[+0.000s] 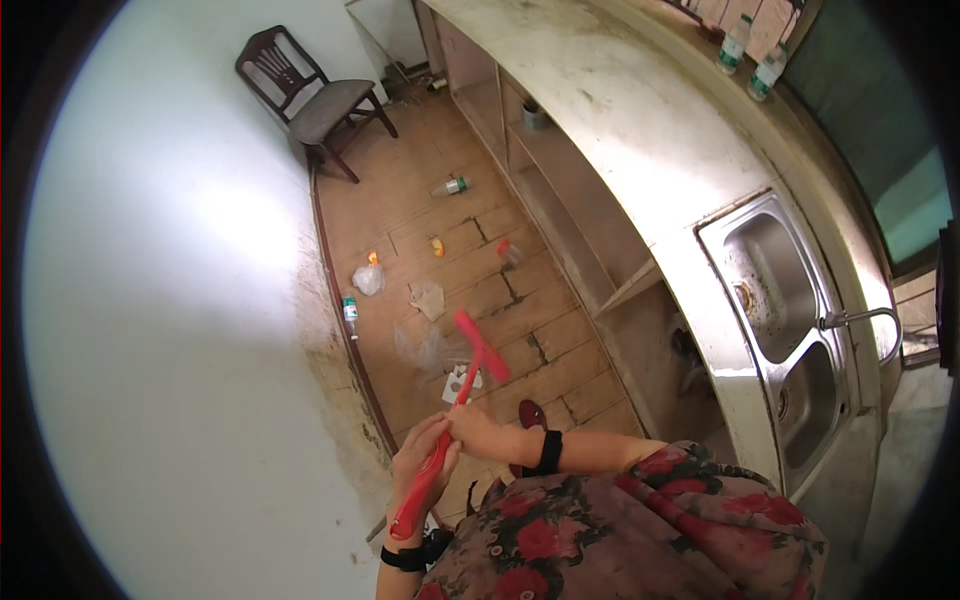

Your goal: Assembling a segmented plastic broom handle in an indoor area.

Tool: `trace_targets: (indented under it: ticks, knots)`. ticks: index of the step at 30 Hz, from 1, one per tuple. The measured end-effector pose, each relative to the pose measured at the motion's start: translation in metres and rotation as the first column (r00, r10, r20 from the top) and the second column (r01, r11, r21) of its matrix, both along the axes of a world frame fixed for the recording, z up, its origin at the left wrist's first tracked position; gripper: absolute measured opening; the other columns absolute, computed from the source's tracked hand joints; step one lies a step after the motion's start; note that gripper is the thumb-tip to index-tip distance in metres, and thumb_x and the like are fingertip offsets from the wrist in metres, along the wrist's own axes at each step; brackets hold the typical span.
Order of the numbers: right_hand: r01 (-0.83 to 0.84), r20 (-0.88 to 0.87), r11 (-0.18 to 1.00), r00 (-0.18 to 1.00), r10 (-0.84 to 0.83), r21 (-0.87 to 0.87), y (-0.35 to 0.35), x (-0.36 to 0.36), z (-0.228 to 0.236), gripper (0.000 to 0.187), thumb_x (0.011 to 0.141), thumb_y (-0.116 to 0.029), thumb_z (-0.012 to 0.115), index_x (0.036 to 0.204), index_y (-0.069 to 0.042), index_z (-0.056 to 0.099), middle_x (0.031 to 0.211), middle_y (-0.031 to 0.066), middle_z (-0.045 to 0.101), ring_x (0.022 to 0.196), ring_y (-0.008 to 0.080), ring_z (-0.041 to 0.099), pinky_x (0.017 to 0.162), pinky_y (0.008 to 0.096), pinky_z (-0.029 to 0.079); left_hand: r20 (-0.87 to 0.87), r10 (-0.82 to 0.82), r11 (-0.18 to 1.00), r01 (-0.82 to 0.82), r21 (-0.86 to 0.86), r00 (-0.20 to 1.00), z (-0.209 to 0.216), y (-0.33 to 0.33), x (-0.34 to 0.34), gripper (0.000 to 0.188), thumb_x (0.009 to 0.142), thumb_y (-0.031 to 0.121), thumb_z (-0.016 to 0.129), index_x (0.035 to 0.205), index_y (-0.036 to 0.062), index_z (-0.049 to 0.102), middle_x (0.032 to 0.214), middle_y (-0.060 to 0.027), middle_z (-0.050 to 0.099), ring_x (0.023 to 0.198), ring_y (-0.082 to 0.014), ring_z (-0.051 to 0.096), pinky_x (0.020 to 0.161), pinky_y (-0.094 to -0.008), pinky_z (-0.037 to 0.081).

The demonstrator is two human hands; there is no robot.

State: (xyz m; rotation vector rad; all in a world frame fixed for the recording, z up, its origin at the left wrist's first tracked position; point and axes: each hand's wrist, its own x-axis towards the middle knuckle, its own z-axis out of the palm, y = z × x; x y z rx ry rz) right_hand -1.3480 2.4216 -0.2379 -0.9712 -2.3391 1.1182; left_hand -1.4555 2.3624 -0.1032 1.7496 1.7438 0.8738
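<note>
A red long-handled tool (474,372) with a crosswise head slants down over the wooden floor. My left hand (418,462) is wrapped round the upper part of its handle. Farther down the handle, my right hand (474,430) is closed on it too. Near the tool's head lie a crumpled clear plastic sheet (422,347) and a white piece of litter with dark holes (455,388). Beyond them are a beige crumpled bag (428,299), a white plastic bag (369,279), a yellow-orange scrap (437,247) and a red-lidded clear container (510,253).
Plastic bottles lie by the left wall (349,312) and farther off (452,187). A dark wooden chair (330,105) stands at the far left. Along the right runs a counter (640,150) with open shelves below and a double steel sink (806,352). Two bottles stand on the ledge.
</note>
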Motion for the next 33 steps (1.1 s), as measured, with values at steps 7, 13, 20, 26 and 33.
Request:
trace_targets:
  ticks: [7, 13, 20, 26, 33]
  knots:
    - [-0.400, 0.049, 0.907, 0.911, 0.409, -0.135, -0.053, -0.012, 0.045, 0.018, 0.077, -0.016, 0.058, 0.087, -0.002, 0.064, 0.084, 0.0220, 0.065, 0.083, 0.0386, 0.064, 0.070, 0.0467, 0.051, 0.028, 0.065, 0.996, -0.066, 0.064, 0.998, -0.016, -0.079, -0.013, 0.032, 0.080, 0.008, 0.068, 0.110, 0.0023, 0.061, 0.108, -0.0178, 0.064, 0.098, -0.0313, 0.064, 0.083, -0.0345, 0.051]
    - [-0.642, -0.008, 0.743, 0.758, 0.653, -0.193, -0.068, -0.005, 0.066, 0.038, 0.077, -0.015, 0.060, 0.114, -0.006, 0.056, 0.085, 0.0208, 0.066, 0.080, 0.0380, 0.063, 0.071, 0.0433, 0.051, 0.151, 0.341, 0.940, -0.340, -0.028, 0.928, -0.031, -0.155, -0.024, 0.019, 0.087, 0.014, 0.061, 0.099, -0.0002, 0.066, 0.093, -0.0181, 0.067, 0.087, -0.0310, 0.066, 0.079, -0.0367, 0.051]
    - [-0.718, -0.184, 0.560, 0.668, 0.721, -0.415, -0.086, -0.008, 0.166, 0.044, 0.079, -0.029, 0.067, 0.114, -0.003, 0.060, 0.082, 0.0201, 0.066, 0.073, 0.0332, 0.065, 0.067, 0.0368, 0.051, -0.129, 0.286, 0.939, -0.305, -0.161, 0.949, -0.105, -0.208, -0.027, 0.021, 0.084, 0.026, 0.063, 0.089, 0.0064, 0.068, 0.073, -0.0171, 0.065, 0.069, -0.0361, 0.064, 0.060, -0.0412, 0.050]
    - [-0.637, -0.041, 0.662, 0.732, 0.680, -0.396, -0.100, 0.000, 0.135, 0.021, 0.085, -0.021, 0.062, 0.098, -0.005, 0.068, 0.082, 0.0135, 0.068, 0.074, 0.0226, 0.067, 0.067, 0.0319, 0.052, -0.069, 0.156, 0.953, -0.169, -0.251, 0.985, -0.109, -0.198, -0.005, 0.031, 0.077, 0.028, 0.065, 0.102, 0.0106, 0.060, 0.076, -0.0187, 0.064, 0.071, -0.0421, 0.061, 0.058, -0.0488, 0.049]
    - [-0.698, -0.060, 0.529, 0.629, 0.775, -0.482, -0.095, 0.004, 0.119, 0.020, 0.085, -0.019, 0.061, 0.097, -0.005, 0.067, 0.081, 0.0113, 0.069, 0.071, 0.0237, 0.065, 0.067, 0.0318, 0.051, 0.069, 0.196, 0.915, -0.157, -0.370, 0.978, -0.158, -0.203, 0.009, 0.031, 0.070, 0.033, 0.074, 0.091, 0.0108, 0.067, 0.082, -0.0168, 0.066, 0.077, -0.0376, 0.063, 0.064, -0.0446, 0.050]
